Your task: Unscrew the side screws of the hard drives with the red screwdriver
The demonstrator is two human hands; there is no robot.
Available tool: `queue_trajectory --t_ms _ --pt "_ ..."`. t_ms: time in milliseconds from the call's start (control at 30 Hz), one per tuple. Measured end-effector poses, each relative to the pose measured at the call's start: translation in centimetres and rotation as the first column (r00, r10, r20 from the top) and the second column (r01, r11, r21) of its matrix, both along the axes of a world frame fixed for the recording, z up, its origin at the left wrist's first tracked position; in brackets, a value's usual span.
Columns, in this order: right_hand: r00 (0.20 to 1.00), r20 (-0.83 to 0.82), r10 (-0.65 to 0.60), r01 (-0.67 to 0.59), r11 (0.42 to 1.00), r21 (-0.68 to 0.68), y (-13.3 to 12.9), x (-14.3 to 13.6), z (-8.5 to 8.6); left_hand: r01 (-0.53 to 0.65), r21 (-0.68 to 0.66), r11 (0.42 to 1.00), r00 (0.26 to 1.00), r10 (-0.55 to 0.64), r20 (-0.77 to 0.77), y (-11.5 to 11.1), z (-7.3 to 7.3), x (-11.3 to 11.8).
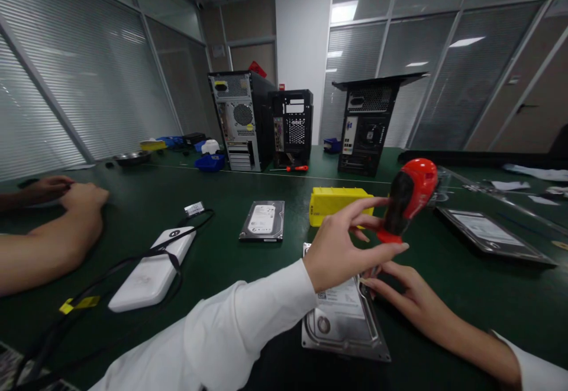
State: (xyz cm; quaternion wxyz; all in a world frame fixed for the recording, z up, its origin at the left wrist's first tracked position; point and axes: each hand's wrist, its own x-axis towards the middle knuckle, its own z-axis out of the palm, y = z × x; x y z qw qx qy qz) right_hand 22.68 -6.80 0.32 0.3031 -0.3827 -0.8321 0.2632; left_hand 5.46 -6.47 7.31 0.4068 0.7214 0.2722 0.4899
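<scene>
My left hand [344, 243] grips a screwdriver [410, 196] by its thick red and black handle, which leans up and to the right. Its tip points down toward the right edge of a hard drive [341, 320] lying flat on the table before me. Beside that edge, my right hand [399, 287] has thumb and fingers pinched together near the screwdriver's lower end. What the pinch holds is too small and partly covered to make out. My left hand and forearm hide the drive's upper left part. Just behind my left hand is a yellow box [339, 199].
Another hard drive [262, 220] lies left of centre, and a larger one [492, 234] at right. A white power bank [153, 270] with a black cord lies left. Computer cases [242, 119] stand behind. Another person's hands [80, 199] rest at far left on the green table [213, 284].
</scene>
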Motion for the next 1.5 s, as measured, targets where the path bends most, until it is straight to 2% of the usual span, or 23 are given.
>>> queue_trajectory --t_ms 233,400,867,1000,1233,1500 --pt "0.999 -0.002 -0.033 0.033 0.999 0.023 -0.1 -0.3 0.2 -0.009 0.0 1.0 0.998 0.009 -0.065 -0.4 0.4 -0.1" --pt "0.997 0.007 -0.077 0.077 0.997 0.032 -0.1 -0.2 -0.1 -0.007 -0.012 1.0 0.999 0.007 -0.053 -0.2 0.5 -0.1" --pt "0.998 -0.027 -0.061 0.063 0.994 0.092 -0.3 -0.9 0.6 -0.004 0.041 0.999 0.996 0.008 -0.085 -0.3 0.2 -0.4" --pt "0.999 -0.015 -0.046 0.048 0.994 0.103 -0.2 -0.6 0.3 -0.025 0.033 0.999 0.995 0.029 -0.1 -0.3 0.3 -0.5" --pt "0.998 0.034 -0.053 0.051 0.997 0.05 0.2 -0.2 -0.6 0.004 -0.028 1.0 0.999 -0.006 -0.053 -0.5 0.5 -0.6" --pt "0.999 0.002 -0.041 0.04 0.994 0.101 -0.3 -0.5 0.1 -0.039 0.062 0.997 0.995 0.045 -0.094 -0.4 0.5 -0.6"
